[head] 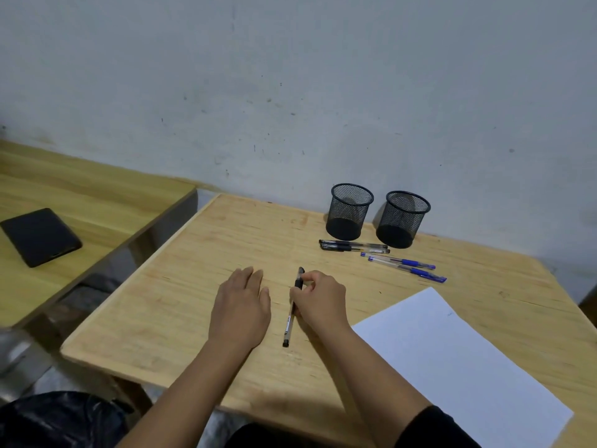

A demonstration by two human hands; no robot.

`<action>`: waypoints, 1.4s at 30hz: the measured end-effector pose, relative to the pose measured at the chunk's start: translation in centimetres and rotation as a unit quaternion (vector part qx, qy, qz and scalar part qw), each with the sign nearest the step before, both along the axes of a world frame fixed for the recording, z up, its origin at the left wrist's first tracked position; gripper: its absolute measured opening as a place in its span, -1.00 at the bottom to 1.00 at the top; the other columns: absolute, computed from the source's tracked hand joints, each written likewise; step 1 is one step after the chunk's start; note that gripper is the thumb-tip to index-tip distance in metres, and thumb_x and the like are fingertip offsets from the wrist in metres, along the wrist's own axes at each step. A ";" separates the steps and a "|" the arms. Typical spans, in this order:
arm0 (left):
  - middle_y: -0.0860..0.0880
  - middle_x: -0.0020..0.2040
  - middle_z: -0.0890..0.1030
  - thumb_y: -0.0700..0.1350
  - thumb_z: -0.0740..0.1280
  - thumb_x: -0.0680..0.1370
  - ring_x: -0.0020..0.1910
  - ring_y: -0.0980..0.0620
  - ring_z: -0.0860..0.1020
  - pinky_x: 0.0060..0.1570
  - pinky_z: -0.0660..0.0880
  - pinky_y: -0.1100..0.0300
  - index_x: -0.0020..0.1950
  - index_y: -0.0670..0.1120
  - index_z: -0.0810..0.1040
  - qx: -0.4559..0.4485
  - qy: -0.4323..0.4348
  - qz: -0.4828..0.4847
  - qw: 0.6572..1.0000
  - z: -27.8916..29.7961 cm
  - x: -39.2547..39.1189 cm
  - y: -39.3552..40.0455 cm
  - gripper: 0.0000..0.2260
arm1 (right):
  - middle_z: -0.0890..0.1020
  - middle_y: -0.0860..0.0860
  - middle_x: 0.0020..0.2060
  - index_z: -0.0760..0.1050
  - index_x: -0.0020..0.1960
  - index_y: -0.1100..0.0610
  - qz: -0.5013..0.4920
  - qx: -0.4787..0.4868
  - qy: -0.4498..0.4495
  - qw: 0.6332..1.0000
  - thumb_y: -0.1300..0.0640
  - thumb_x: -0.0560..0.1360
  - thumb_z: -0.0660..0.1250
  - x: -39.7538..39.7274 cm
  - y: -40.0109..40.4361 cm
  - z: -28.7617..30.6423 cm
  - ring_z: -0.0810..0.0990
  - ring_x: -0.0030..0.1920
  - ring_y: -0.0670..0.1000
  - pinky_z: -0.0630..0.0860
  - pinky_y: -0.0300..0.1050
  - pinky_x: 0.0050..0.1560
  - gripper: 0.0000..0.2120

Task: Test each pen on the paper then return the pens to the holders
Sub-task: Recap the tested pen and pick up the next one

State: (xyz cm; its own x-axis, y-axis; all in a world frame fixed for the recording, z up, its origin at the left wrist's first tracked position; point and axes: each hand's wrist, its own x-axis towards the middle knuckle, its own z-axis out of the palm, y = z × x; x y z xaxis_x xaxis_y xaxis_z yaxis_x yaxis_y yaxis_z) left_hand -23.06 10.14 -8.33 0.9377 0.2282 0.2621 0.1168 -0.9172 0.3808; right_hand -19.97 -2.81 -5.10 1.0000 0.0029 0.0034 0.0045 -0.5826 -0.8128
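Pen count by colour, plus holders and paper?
Black pens: 3, one in the right hand at, two lying at and
Blue pens: 2
Holders: 2
Paper: 1
Total: 8

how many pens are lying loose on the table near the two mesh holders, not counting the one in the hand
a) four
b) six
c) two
a) Two black pens and two blue pens lie in front of the mesh holders, while the right hand holds a fifth pen.
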 end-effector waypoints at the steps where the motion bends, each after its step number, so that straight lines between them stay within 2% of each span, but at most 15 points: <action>1: -0.11 0.42 0.35 -0.03 0.10 0.59 0.44 -0.06 0.23 0.42 0.15 0.05 0.40 -0.12 0.32 0.000 0.001 -0.001 1.000 0.0 0.0 0.0 -0.61 | 0.61 0.05 -0.19 0.55 0.14 0.16 0.005 -0.012 -0.006 1.000 0.19 0.43 0.33 0.0 0.0 0.0 0.49 -0.33 -0.12 0.31 -0.50 -0.48 -0.71; 4: -0.11 0.42 0.35 -0.03 0.10 0.59 0.45 -0.07 0.23 0.44 0.16 0.04 0.40 -0.13 0.32 0.001 0.010 -0.002 1.000 0.2 0.1 -0.1 -0.60 | 0.65 0.11 -0.04 0.54 0.15 0.18 0.013 -0.041 -0.020 0.999 0.16 0.47 0.29 -0.1 -0.1 0.3 0.54 -0.12 0.00 0.34 -0.33 -0.28 -0.73; 8: -0.10 0.43 0.33 -0.02 0.08 0.60 0.45 -0.06 0.22 0.42 0.16 0.06 0.40 -0.12 0.30 0.014 0.031 0.001 0.999 0.7 0.1 -0.3 -0.60 | 0.53 0.12 0.14 0.47 0.25 0.18 0.042 -0.133 -0.056 0.989 0.13 0.53 0.19 0.1 -1.5 1.1 0.52 0.09 0.08 0.39 -0.16 -0.02 -0.68; 11: -0.11 0.36 0.39 -0.01 0.06 0.60 0.36 -0.07 0.31 0.33 0.27 0.07 0.36 -0.15 0.33 0.025 0.063 0.000 0.998 1.7 0.4 -0.7 -0.61 | 0.45 0.11 0.21 0.41 0.30 0.15 0.088 -0.245 -0.064 0.963 0.08 0.56 0.15 0.5 -3.3 1.8 0.45 0.17 0.08 0.40 -0.13 0.04 -0.65; 14: -0.13 0.25 0.45 0.00 0.03 0.60 0.24 -0.08 0.39 0.22 0.35 0.07 0.28 -0.16 0.38 0.057 0.091 -0.013 0.994 3.3 1.0 -1.6 -0.64 | 0.35 0.12 0.36 0.26 0.41 0.13 0.115 -0.319 -0.047 0.940 -0.01 0.57 0.13 1.0 -5.2 2.4 0.36 0.32 0.10 0.40 -0.03 0.22 -0.55; 16: -0.13 0.26 0.45 0.01 0.02 0.60 0.26 -0.08 0.38 0.23 0.35 0.07 0.27 -0.15 0.38 0.085 0.097 -0.026 0.991 4.4 1.6 -2.6 -0.64 | 0.23 0.12 0.46 0.14 0.48 0.13 0.121 -0.360 -0.028 0.925 -0.05 0.57 0.12 1.4 -6.4 2.8 0.25 0.43 0.12 0.32 0.04 0.33 -0.47; 18: -0.13 0.27 0.44 0.02 0.02 0.60 0.27 -0.08 0.38 0.24 0.35 0.07 0.27 -0.15 0.37 0.103 0.095 -0.039 0.989 5.4 2.3 -3.8 -0.64 | 0.17 0.12 0.50 0.12 0.49 0.16 0.133 -0.409 -0.025 0.902 -0.07 0.57 0.11 1.7 -7.3 3.4 0.14 0.48 0.13 0.27 0.07 0.39 -0.44; 22: -0.13 0.25 0.44 0.01 0.04 0.60 0.24 -0.10 0.40 0.23 0.35 0.06 0.27 -0.16 0.37 0.130 0.078 -0.061 0.987 7.2 3.6 -6.6 -0.65 | 0.19 0.11 0.49 0.12 0.48 0.16 0.094 -0.376 -0.029 0.921 -0.06 0.56 0.15 2.5 -9.3 4.5 0.18 0.47 0.11 0.26 0.05 0.39 -0.42; 27: -0.11 0.24 0.45 -0.01 0.06 0.60 0.25 -0.08 0.39 0.23 0.34 0.07 0.25 -0.14 0.36 0.162 0.052 -0.085 0.982 8.3 5.6 -9.7 -0.68 | 0.22 0.10 0.47 0.11 0.48 0.18 0.074 -0.367 -0.039 0.926 -0.04 0.56 0.15 4.1 -11.8 4.6 0.18 0.47 0.09 0.25 0.02 0.39 -0.43; 32: -0.10 0.21 0.47 -0.02 0.06 0.58 0.21 -0.06 0.41 0.21 0.36 0.09 0.23 -0.13 0.38 0.177 0.042 -0.108 0.977 6.9 7.6 -11.9 -0.70 | 0.26 0.10 0.44 0.13 0.47 0.19 0.079 -0.372 -0.051 0.923 -0.05 0.55 0.14 6.1 -12.9 3.6 0.19 0.45 0.08 0.25 0.01 0.37 -0.43; 36: -0.09 0.22 0.47 -0.03 0.05 0.59 0.21 -0.05 0.42 0.22 0.36 0.10 0.26 -0.13 0.38 0.150 0.043 -0.110 0.982 5.2 9.6 -12.4 -0.68 | 0.25 0.08 0.45 0.12 0.47 0.19 0.106 -0.381 -0.048 0.917 -0.06 0.56 0.14 7.9 -12.8 2.6 0.19 0.45 0.06 0.27 0.01 0.39 -0.43; 39: -0.09 0.19 0.50 -0.05 0.07 0.58 0.19 -0.05 0.43 0.18 0.36 0.11 0.22 -0.13 0.41 0.141 0.036 -0.119 0.982 4.1 11.0 -12.3 -0.71 | 0.27 0.07 0.45 0.15 0.47 0.14 0.106 -0.351 -0.049 0.929 -0.05 0.55 0.17 8.8 -12.5 2.1 0.29 0.41 0.08 0.33 0.01 0.34 -0.44; 42: -0.07 0.17 0.52 -0.10 0.11 0.57 0.17 -0.04 0.44 0.12 0.38 0.13 0.19 -0.11 0.42 0.135 0.024 -0.127 0.982 3.3 11.9 -12.0 -0.76 | 0.42 0.09 0.32 0.31 0.38 0.14 0.111 -0.339 -0.084 0.930 -0.01 0.55 0.17 9.6 -12.2 1.7 0.42 0.27 0.07 0.43 -0.02 0.22 -0.56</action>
